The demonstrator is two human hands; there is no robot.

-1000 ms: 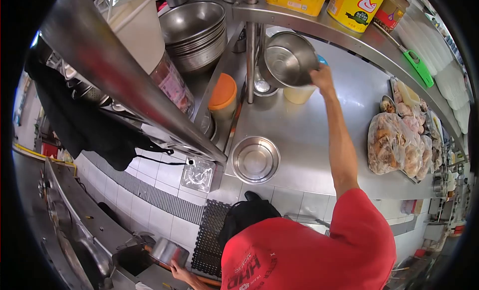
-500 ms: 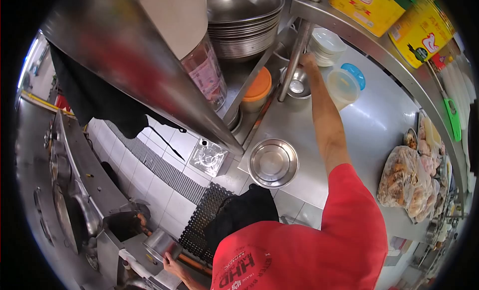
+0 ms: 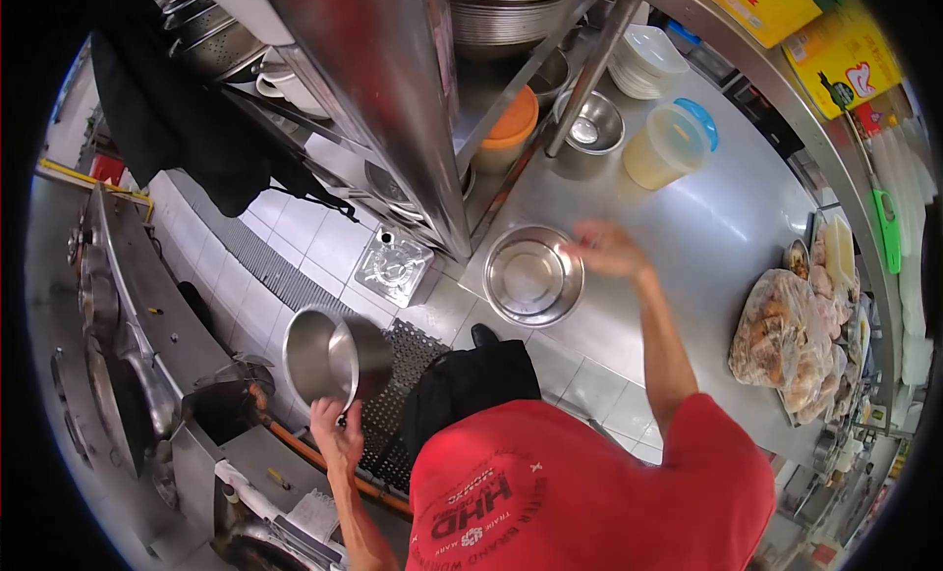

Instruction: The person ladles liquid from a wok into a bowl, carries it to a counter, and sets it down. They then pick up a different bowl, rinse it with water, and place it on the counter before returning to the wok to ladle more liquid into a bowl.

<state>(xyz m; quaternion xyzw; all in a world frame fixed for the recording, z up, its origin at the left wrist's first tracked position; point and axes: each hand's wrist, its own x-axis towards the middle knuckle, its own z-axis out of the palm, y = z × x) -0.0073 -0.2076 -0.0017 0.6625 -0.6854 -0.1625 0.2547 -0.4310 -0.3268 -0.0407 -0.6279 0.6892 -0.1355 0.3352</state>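
Observation:
My left hand [image 3: 337, 435] grips a deep stainless-steel pot [image 3: 319, 355] by its rim, tilted with its mouth toward me, over the floor beside the counter. My right hand [image 3: 609, 249] is blurred by motion, its fingers stretched out right at the rim of a shallow steel bowl [image 3: 530, 276] at the counter's corner. That bowl shows a shiny bare inside. Farther back, a smaller metal bowl [image 3: 592, 124] rests beside the shelf post. Near it stands a translucent plastic tub [image 3: 668, 148] with pale contents and a blue lid behind it.
A steel counter [image 3: 707, 296] spans the right side, with bagged food [image 3: 781, 325] on it. White dishes [image 3: 643, 62] are stacked at the back. A metal post [image 3: 383, 109] and shelf rise in front of me. Stove equipment [image 3: 128, 355] lines the left.
My right hand has come back from the small metal bowl to the larger bowl's rim. My left hand has raised the pot and brought it forward. The view has shifted.

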